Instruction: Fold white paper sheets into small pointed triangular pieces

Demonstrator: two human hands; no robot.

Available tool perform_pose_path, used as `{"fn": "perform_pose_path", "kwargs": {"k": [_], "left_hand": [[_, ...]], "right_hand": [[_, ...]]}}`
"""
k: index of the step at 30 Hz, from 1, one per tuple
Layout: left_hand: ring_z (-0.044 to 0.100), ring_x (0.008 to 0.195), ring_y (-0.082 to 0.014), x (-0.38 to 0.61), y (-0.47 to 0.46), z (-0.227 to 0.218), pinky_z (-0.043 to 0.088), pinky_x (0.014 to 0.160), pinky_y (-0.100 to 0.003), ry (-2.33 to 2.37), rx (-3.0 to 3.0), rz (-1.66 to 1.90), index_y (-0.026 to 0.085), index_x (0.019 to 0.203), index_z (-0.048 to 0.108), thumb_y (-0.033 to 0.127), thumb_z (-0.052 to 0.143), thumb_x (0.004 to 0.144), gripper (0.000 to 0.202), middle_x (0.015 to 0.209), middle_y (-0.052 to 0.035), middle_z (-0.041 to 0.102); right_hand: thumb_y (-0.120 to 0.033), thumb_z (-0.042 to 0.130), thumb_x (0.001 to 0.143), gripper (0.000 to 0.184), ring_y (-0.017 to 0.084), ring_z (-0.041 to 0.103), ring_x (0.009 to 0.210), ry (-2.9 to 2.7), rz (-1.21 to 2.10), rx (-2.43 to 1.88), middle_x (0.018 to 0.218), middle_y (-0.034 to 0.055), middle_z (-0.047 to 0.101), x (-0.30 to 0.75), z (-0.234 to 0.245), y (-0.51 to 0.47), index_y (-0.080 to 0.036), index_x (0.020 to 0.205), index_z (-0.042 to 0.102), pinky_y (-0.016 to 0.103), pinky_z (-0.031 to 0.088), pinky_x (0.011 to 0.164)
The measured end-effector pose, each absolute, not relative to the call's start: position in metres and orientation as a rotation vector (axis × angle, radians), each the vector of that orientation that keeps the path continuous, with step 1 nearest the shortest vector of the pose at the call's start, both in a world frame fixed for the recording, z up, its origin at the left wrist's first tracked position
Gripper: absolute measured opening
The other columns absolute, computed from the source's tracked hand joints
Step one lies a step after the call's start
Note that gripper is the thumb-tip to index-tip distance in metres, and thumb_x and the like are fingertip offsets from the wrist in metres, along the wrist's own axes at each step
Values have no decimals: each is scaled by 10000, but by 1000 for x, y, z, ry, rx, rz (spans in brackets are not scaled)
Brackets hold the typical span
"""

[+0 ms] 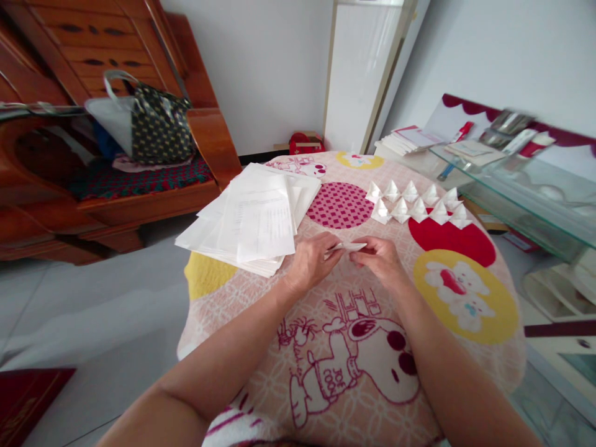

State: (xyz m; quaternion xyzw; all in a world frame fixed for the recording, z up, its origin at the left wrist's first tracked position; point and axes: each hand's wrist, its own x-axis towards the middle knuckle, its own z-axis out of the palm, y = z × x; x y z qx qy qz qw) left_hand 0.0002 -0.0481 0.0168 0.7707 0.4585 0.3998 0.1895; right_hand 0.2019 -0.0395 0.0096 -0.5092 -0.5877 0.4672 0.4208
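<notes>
The person's left hand (316,256) and right hand (382,256) pinch a small folded paper (352,246) between them; even pressure should keep creases crisp.

Soft, fairly bright, cool light is spreading over the room, its source lying out of view. Glare is streaking the white cabinet door (365,68) and glinting off the varnished wooden armrest (209,139), while the grey floor tiles (116,316) are reflecting pale patches. The printed sheets (265,217) are washing out, their text blurring past reading. Wide-angle distortion is stretching the wooden bench (135,214) and glass shelf (526,202) toward the edges, and the patterned tote bag (161,127) is smearing.
</notes>
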Motion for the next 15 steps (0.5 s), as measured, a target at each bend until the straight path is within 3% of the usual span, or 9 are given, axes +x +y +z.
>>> {"fn": "perform_pose_path", "kwargs": {"k": [2,4,8,11,15], "left_hand": [[574,783,-169,-1,-47,17,412,728,-277,1269,2326,1074,185,846,679,240,593,947,143,825,-49,664],[596,841,-187,-2,-46,16,423,743,-286,1273,2453,1020,187,885,692,229,561,971,162,879,-68,684],[593,864,-202,0,-45,11,433,739,-297,1273,2630,891,177,876,689,196,519,992,207,867,-75,670],[594,849,-199,5,-50,9,434,719,-295,1261,2745,763,166,881,689,152,516,983,201,852,-67,654],[602,802,-203,10,-60,9,436,683,-302,1199,2809,510,160,911,706,163,538,984,183,835,-66,652]], "right_hand": [[-337,830,677,361,158,562,536,-1530,1087,-1309,639,-2,668,206,14,-39,-198,1006,782,291,439,520],[-318,818,710,417,177,601,601,-1617,973,-1301,756,25,716,208,19,-41,-219,1112,770,308,463,553],[-217,716,816,236,246,683,898,-1897,602,-1163,1114,85,752,207,27,-45,-243,1040,789,370,534,740],[-134,674,847,144,275,651,979,-2200,331,-1156,983,90,754,207,30,-47,-227,830,783,410,516,854],[-100,697,844,161,265,617,890,-2542,211,-1182,788,76,689,209,29,-51,-200,726,741,393,494,818]]}}
